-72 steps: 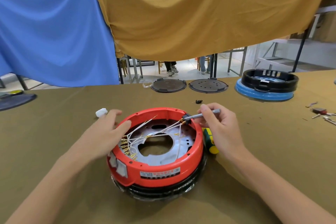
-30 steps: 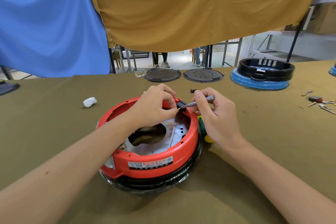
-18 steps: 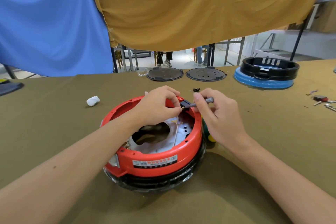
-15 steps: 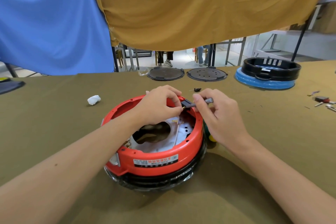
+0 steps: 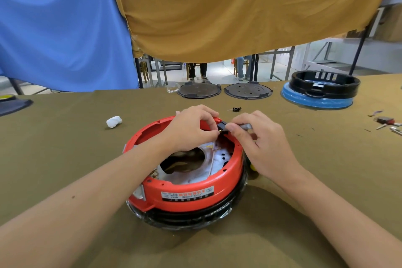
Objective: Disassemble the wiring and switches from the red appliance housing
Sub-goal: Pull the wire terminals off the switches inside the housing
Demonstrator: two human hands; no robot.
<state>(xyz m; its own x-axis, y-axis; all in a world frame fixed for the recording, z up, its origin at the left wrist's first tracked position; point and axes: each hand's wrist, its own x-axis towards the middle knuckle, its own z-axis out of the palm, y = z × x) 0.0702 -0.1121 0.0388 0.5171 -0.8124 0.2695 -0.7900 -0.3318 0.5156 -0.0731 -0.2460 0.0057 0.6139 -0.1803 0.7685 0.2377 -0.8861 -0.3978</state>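
Red housing [image 5: 191,193] sat upside down at table's [image 5: 65,159] near middle. Black switch [image 5: 222,126] at far rim. Left hand [image 5: 191,130] curled over rim, fingertips pinching brass terminal beside switch. Right hand [image 5: 258,143] pinched grey tool [image 5: 245,126] against switch. Step judged: freeing switch from wiring. Next move likely steady pull, housing held down. White wad [image 5: 114,121] well left.

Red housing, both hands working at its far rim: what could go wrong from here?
1. The right hand grips a thin grey tool at the small black part on the red housing rim; a slip could jab the left hand, whose fingertips pinch right beside the tip.
2. Neither hand steadies the housing, so prying may shift it on the cloth.
3. A freed part could skip away and mix with the loose bits at the right.
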